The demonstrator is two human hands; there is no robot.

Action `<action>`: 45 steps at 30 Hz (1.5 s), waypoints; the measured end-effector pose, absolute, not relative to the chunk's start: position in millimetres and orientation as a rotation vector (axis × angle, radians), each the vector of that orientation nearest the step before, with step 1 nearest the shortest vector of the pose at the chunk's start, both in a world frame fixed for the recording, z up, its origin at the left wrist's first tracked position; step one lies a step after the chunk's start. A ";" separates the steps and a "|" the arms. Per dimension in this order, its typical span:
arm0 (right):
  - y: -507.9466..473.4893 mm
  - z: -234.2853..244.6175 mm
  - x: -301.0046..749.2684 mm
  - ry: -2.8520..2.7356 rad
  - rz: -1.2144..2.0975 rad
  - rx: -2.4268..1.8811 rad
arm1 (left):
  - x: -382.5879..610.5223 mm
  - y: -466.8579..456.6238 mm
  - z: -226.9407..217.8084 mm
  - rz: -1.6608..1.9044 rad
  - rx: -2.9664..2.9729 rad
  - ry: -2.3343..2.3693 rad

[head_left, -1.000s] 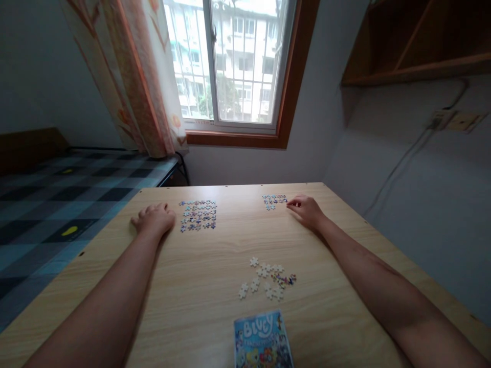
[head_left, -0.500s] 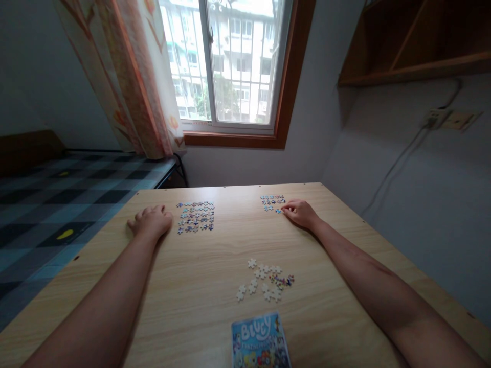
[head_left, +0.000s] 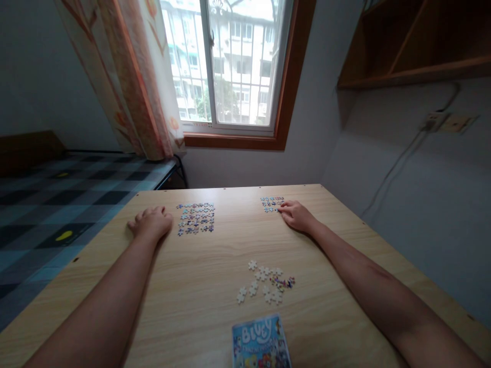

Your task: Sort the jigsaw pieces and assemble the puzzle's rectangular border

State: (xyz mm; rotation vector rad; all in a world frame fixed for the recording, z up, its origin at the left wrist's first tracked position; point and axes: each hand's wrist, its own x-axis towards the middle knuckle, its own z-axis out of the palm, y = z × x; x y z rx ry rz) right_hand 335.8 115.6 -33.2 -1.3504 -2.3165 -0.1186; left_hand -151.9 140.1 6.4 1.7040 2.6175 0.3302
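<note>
A piece (head_left: 276,210) sits at the right hand (head_left: 297,215), fingers narrowed at the short rows' (head_left: 271,203) near end; pinched or pressed, I can't tell. A fuller block (head_left: 196,222) lies laid out by the left hand (head_left: 151,222), loosely spread on the wood-grained bench (head_left: 192,286). Knobbly loose pieces (head_left: 252,265), mostly pale side up, look yet unplaced, beyond a glossy box (head_left: 261,340).

Puzzle pieces (head_left: 196,223) — 2 groups in rows, 1 scattered.

Head-worn view, facing forward and slightly down, near above a table (head_left: 184,296) (window (head_left: 243,76) beyond)
</note>
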 end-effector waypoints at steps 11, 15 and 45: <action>112.4 -35.0 317.9 -2.217 -0.170 -1.589 | -155.2 142.3 3.8 0.328 1.696 2.625; 108.7 -31.9 316.2 -2.182 -0.201 -1.619 | -155.3 142.6 3.0 0.333 1.698 2.627; 108.9 -35.1 303.2 -2.057 -0.044 -1.685 | -156.1 142.1 0.7 0.371 1.714 2.627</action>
